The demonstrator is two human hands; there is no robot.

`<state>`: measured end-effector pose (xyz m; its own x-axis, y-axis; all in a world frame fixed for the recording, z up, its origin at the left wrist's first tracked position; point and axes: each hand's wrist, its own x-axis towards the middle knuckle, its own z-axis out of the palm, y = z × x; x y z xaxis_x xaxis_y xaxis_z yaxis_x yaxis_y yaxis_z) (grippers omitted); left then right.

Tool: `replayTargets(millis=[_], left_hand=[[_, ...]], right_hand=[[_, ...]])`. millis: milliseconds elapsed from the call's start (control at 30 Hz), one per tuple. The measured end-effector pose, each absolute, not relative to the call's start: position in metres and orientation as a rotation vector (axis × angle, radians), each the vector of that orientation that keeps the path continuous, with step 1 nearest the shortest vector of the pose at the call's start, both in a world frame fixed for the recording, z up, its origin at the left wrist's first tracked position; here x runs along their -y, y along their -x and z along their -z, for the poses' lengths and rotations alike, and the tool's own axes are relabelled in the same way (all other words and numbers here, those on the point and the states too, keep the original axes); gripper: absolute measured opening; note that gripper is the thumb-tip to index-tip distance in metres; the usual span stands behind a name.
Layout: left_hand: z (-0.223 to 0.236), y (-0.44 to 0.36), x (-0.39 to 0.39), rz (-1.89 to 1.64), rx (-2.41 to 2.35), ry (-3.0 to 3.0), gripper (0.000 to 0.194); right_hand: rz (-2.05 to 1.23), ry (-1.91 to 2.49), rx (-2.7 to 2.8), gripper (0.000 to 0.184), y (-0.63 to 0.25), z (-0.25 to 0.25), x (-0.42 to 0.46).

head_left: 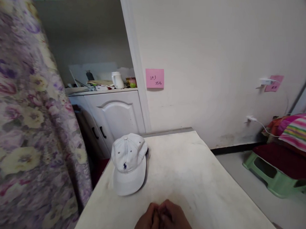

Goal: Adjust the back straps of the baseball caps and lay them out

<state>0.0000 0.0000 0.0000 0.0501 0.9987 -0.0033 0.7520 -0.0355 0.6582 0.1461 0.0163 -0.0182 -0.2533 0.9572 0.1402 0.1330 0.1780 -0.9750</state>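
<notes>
My left hand (147,221) and my right hand (175,219) meet at the near end of the white table (188,170). Fingers on both are curled inward and pressed together, thumbs side by side. Whether anything small sits between them is hidden. Beyond my hands, to the left, a white baseball cap (129,160) with a small dark blue logo rests on the table. Its brim points toward me, and neither hand touches it.
A floral curtain (28,122) hangs along the left side. Behind the table stands a white cabinet (117,116) with a white mug (117,80) on its shelf. A pink note (154,78) is stuck to the wall. At the right is a green stool (279,180).
</notes>
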Motion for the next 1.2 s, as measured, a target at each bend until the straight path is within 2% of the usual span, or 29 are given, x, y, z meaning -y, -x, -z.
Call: replayTargets(millis=[700, 1200], left_hand=[[-0.0025, -0.0023, 0.0025, -0.695, -1.762, -1.807, 0.026], [-0.0065, -0.0032, 0.002, -0.731, -1.73, -1.781, 0.029]], right_hand=[[-1.112, 1.102, 1.617, 0.019, -0.1471, 0.0164, -0.0143], [-1.149, 1.092, 1.596, 0.021, -0.1461, 0.0193, -0.0136]])
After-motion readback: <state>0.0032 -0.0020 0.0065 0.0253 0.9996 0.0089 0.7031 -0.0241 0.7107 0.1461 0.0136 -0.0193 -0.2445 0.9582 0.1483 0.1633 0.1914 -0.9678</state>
